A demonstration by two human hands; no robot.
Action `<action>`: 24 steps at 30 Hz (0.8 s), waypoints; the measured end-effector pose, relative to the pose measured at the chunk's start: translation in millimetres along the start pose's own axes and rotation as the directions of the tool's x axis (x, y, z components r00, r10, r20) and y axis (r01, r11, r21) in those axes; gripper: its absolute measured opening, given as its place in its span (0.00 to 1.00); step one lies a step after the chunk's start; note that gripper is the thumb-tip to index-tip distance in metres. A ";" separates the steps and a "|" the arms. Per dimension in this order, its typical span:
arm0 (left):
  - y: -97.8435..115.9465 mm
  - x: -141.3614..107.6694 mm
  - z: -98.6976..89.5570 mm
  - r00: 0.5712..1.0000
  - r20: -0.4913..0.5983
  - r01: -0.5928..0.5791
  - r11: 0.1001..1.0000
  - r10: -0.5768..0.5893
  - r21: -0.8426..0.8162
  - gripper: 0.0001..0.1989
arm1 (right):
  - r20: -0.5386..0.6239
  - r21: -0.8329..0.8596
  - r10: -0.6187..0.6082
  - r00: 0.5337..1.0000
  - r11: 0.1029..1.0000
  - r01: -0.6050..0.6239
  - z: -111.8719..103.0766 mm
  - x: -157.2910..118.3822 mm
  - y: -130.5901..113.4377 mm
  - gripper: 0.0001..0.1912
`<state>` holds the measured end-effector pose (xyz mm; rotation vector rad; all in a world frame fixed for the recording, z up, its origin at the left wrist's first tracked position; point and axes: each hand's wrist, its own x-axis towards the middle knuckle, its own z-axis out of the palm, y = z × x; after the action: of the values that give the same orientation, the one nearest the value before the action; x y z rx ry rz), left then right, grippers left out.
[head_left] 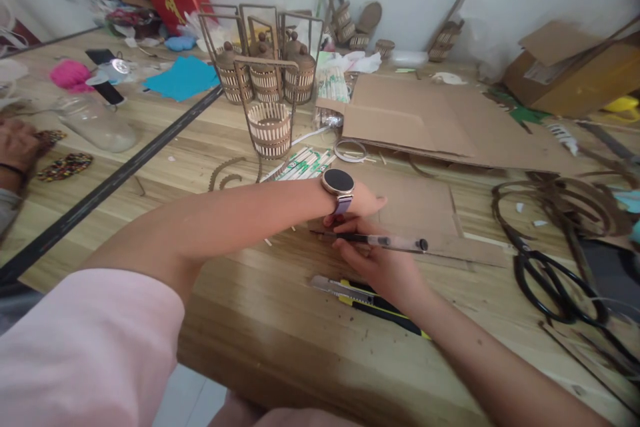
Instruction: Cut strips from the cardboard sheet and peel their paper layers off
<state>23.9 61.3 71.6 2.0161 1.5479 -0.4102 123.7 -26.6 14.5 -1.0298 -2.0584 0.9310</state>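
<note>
My left hand (pixel 369 200), below a wrist with a round watch (pixel 338 181), rests on a flat cardboard piece (pixel 415 203). One finger is stretched out over it; the others are hidden. Just beneath, my right hand (pixel 373 263) is closed around a black pen (pixel 367 239) with a clear barrel, tilted almost level, its dark tip to the left. On the wooden table (pixel 240 320) below the right hand lies a yellow and black utility knife (pixel 357 292) with its blade showing. Green-marked paper strips (pixel 305 165) lie beyond my left forearm.
Behind my left arm stand an open slatted basket (pixel 270 130) and several lidded ones. A large cardboard sheet (pixel 415 113) lies at the back. To the right are black scissors (pixel 555 287) and coiled brown strips (pixel 575 207). Another person's hand (pixel 17 147) is at far left.
</note>
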 end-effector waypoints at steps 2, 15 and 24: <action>-1.1 -1.6 -1.7 0.998 0.070 -0.006 1.000 0.005 0.017 0.43 | 0.008 -0.019 -0.010 1.000 1.000 0.010 0.8 0.4 -0.1 0.04; -2.2 -7.2 -5.4 0.985 0.159 -0.068 0.996 0.058 0.054 0.45 | 0.026 -0.124 -0.006 1.000 0.992 0.009 -3.6 0.1 -4.1 0.05; -11.4 -7.1 -6.7 0.933 0.261 -0.304 0.931 0.247 0.203 0.53 | -0.084 -0.315 0.170 0.982 0.930 -0.188 -78.8 -40.8 20.9 0.13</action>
<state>10.4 61.8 78.2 2.2391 1.0939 -0.7195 213.4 -28.1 30.6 -1.4197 -2.1408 0.6536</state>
